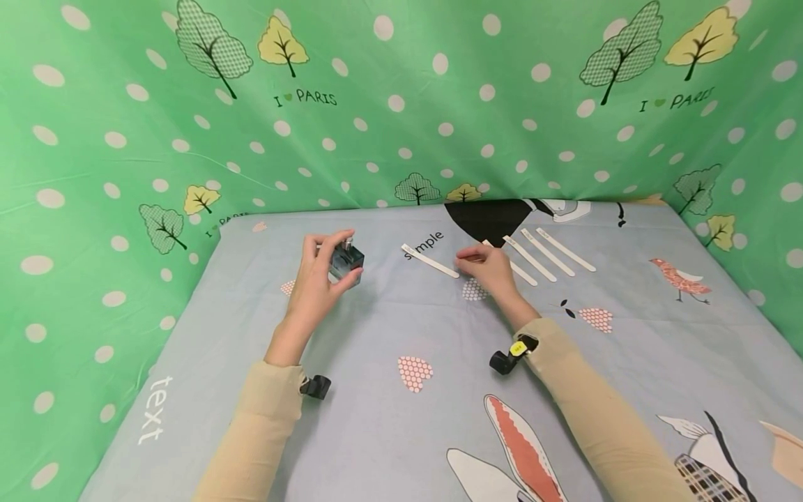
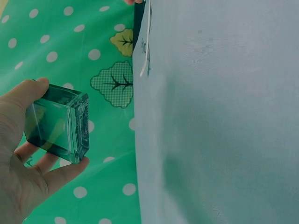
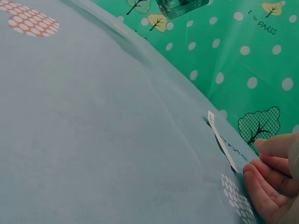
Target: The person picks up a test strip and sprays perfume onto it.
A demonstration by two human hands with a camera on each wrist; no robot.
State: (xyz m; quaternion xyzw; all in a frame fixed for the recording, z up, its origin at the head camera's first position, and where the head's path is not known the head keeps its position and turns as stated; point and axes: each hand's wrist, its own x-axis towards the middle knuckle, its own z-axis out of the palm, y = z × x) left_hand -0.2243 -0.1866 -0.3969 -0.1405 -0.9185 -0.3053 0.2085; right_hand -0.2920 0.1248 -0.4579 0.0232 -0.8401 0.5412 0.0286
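My left hand holds a blue-green glass perfume bottle above the cloth, thumb on one side and fingers on the other. In the left wrist view the bottle is tilted, with its clear thick base facing the camera. A white paper test strip with small print at its far end lies between the hands. Close to the strip's near end is my right hand, fingers loosely bent. From the right wrist, those fingertips appear just apart from the strip, with nothing seen between them.
Several more white strips lie side by side, slanted, just beyond and right of the right hand. A grey-blue printed cloth covers the table. Green dotted curtains stand along its back and sides.
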